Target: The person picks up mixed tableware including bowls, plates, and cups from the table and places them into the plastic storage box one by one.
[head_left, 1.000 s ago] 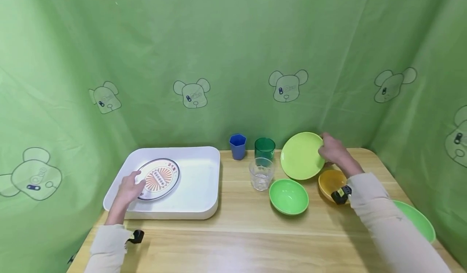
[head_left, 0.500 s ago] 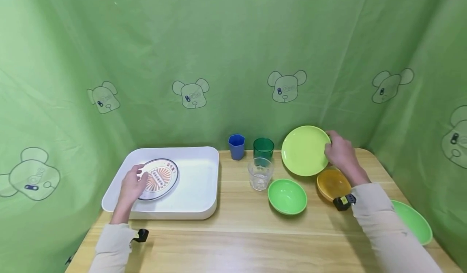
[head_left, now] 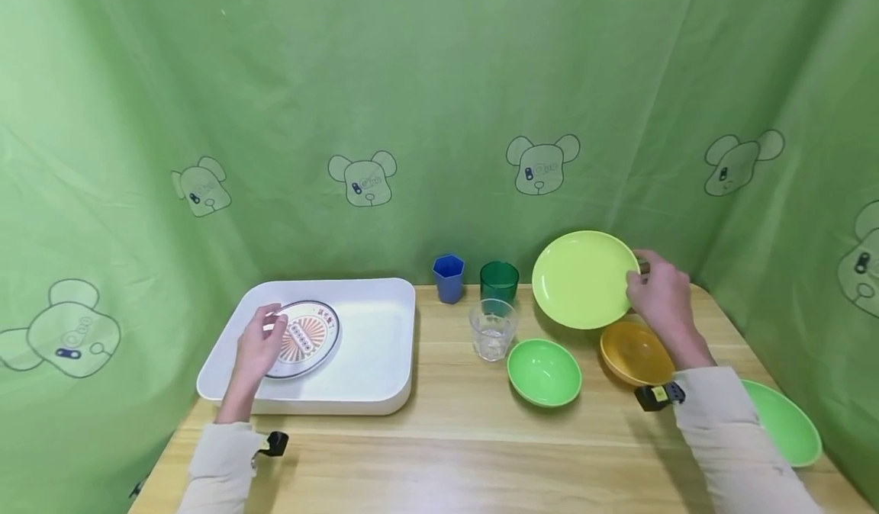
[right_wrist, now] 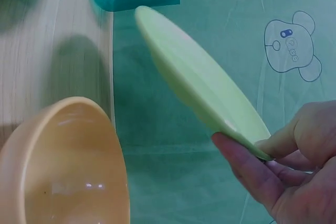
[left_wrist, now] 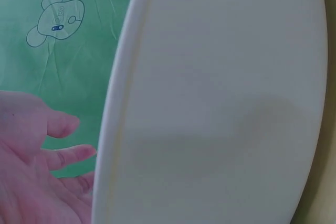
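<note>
My right hand (head_left: 662, 289) pinches the right rim of a yellow-green plate (head_left: 584, 279), thumb on one face and fingers on the other. The plate (right_wrist: 205, 82) is lifted and tilted behind the orange bowl (head_left: 635, 354). My left hand (head_left: 261, 342) hovers over the left part of a white plate (head_left: 305, 338) with a red sunburst print, which lies in the white tray (head_left: 374, 403). In the left wrist view, the tray wall (left_wrist: 220, 87) hides part of the left hand (left_wrist: 37, 166), whose fingers look loose and hold nothing visible.
A blue cup (head_left: 449, 279), a dark green cup (head_left: 499, 279) and a clear glass (head_left: 492, 331) stand mid-table. A green bowl (head_left: 544, 373) sits in front of them. Another green dish (head_left: 786, 426) lies far right, partly behind the sleeve. A green curtain (head_left: 439, 102) surrounds the table.
My right hand has raised the yellow-green plate and drawn it right, turning it more upright toward the view. My left hand has moved slightly right and up over the white plate.
</note>
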Available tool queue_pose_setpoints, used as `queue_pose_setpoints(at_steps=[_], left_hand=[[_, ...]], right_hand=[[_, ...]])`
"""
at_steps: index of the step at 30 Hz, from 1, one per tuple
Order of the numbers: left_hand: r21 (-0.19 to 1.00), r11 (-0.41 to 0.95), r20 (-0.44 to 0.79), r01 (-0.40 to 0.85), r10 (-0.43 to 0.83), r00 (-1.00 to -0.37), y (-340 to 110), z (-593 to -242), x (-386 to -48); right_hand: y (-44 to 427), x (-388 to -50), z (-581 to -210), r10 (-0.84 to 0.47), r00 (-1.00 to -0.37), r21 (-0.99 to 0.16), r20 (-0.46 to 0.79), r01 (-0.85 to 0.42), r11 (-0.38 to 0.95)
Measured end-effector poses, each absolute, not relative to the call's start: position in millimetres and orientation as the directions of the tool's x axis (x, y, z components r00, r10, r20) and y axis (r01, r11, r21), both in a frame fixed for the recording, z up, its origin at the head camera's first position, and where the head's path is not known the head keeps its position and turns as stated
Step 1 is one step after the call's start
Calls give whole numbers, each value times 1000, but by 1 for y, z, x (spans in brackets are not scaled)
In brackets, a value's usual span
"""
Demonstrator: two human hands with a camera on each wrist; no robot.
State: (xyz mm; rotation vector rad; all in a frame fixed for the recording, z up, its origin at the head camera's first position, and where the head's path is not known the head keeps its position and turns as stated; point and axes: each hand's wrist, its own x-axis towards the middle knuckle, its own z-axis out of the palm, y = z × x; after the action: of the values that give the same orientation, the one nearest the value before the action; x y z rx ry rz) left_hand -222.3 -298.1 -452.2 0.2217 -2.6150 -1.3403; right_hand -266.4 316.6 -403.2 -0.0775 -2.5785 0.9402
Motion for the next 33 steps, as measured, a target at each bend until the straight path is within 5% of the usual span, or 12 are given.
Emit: queue_pose_setpoints(at_steps=[13,33], left_hand=[[890,456,90,-20,-219,-971,-289,-453,-227],[949,310,120,60,-179,-977,-267,-448,-231]], right_hand=[[315,-262,-405,284,-884,-709,371,-72,702],[295,-257,-416,371,-900,-899,229,-49,435]])
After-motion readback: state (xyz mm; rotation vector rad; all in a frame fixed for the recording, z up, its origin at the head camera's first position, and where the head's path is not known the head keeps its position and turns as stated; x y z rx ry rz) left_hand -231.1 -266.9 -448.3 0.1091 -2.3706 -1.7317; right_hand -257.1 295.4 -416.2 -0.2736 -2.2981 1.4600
